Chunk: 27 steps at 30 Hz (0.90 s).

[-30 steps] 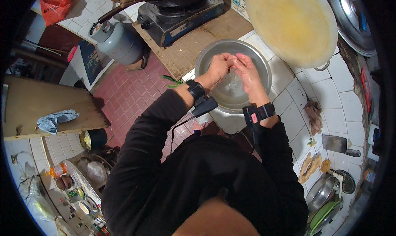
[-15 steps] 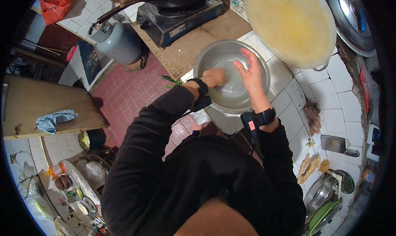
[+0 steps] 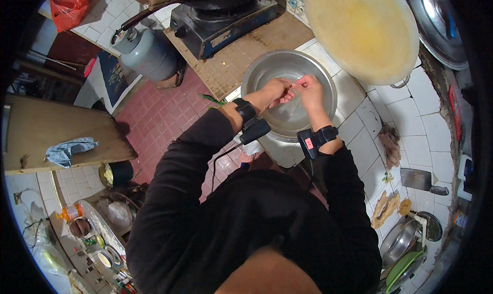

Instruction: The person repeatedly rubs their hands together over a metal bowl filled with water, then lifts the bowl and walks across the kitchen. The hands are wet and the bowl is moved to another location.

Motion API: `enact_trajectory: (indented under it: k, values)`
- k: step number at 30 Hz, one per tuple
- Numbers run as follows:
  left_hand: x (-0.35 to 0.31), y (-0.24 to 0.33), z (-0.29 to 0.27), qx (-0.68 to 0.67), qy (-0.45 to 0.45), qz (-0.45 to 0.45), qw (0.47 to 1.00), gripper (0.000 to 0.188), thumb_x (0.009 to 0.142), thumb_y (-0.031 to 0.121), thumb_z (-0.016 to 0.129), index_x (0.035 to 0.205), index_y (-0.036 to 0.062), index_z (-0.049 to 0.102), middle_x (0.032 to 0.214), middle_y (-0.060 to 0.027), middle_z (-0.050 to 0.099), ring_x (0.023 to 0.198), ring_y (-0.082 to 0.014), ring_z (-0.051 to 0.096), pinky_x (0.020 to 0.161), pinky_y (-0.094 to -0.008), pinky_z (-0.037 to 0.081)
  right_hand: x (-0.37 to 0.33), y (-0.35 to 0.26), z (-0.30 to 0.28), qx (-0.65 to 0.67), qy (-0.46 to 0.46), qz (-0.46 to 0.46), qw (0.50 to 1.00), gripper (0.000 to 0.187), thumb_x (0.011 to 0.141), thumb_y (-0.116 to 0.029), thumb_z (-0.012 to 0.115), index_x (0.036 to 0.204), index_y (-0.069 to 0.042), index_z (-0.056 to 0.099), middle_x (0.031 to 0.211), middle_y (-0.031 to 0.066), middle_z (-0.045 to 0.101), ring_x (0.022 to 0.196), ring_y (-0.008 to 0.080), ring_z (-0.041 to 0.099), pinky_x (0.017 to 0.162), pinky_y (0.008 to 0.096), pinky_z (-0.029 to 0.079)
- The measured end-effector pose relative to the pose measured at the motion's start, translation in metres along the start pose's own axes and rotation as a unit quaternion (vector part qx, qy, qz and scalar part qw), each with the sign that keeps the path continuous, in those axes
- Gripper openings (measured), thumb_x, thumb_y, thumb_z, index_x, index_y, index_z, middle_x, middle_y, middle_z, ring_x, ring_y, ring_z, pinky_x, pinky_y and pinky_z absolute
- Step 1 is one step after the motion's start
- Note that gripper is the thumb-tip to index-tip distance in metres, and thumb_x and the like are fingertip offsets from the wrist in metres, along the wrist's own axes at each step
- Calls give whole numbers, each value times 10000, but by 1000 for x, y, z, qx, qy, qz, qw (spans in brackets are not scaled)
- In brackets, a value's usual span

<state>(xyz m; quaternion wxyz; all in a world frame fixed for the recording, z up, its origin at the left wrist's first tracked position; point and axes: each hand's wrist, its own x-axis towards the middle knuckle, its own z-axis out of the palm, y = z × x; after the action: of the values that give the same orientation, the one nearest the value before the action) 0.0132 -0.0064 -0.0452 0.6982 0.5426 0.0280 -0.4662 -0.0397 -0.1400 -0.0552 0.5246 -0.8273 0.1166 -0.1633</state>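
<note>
A wide metal basin (image 3: 251, 78) stands on the tiled counter in front of me. Over its middle, my left hand (image 3: 275, 92) and my right hand (image 3: 310, 93) meet at the fingertips. The right thumb and fingers are pinched together, and the left fingers curl in against them. Whatever lies between the fingertips, if anything, is too small to make out. Both wrists wear black straps with small dark boxes. The basin's bottom is partly hidden by my hands.
A gas stove (image 3: 221, 29) with a dark wok sits beyond the basin, and a grey gas cylinder (image 3: 149, 55) stands to its left. At the right are a large round yellowish board (image 3: 362, 34), a cleaver (image 3: 417, 180), a brown cloth (image 3: 390, 145) and bowls.
My left hand has risen from inside the basin toward the right hand. My right hand, earlier with fingers spread, has lowered and closed, and the fingertips now meet.
</note>
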Motion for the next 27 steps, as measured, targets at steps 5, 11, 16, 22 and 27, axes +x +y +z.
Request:
enact_trajectory:
  k: [5,11,16,22,27]
  values:
    - [-19,8,1,-82,-40,24,996,193,930,199,417,869,48,521,716,-50,564,609,-119,519,489,-223,423,-7,-30,-7,-101,14,-89,991,148,656,-85,692,630,-44,552,702,74,541,632,234,557,586,344,440]
    - [-21,2,19,101,124,118,980,190,896,197,415,837,61,533,660,-32,526,508,-118,463,423,-240,354,-11,-46,-6,-276,32,-226,934,112,661,-116,643,646,-90,536,735,54,532,739,253,534,707,380,385]
    - [-33,3,24,227,218,169,934,238,880,249,443,737,74,516,582,-33,472,429,-133,402,365,-272,300,-17,-57,-3,-326,22,-320,889,109,672,-116,635,659,-92,530,759,54,528,757,232,526,753,371,366]
    - [-30,17,5,125,110,-7,986,307,903,302,448,711,76,528,538,-26,466,421,-142,420,353,-291,321,-21,-59,-9,-274,34,-333,902,139,695,-124,646,660,-74,521,717,48,517,705,241,513,714,374,376]
    - [15,-8,-19,109,192,-53,974,304,878,287,502,665,73,541,508,-28,467,400,-148,418,342,-318,308,4,-14,-6,146,37,189,970,158,788,-163,623,697,-50,559,712,6,550,605,163,496,582,340,394]
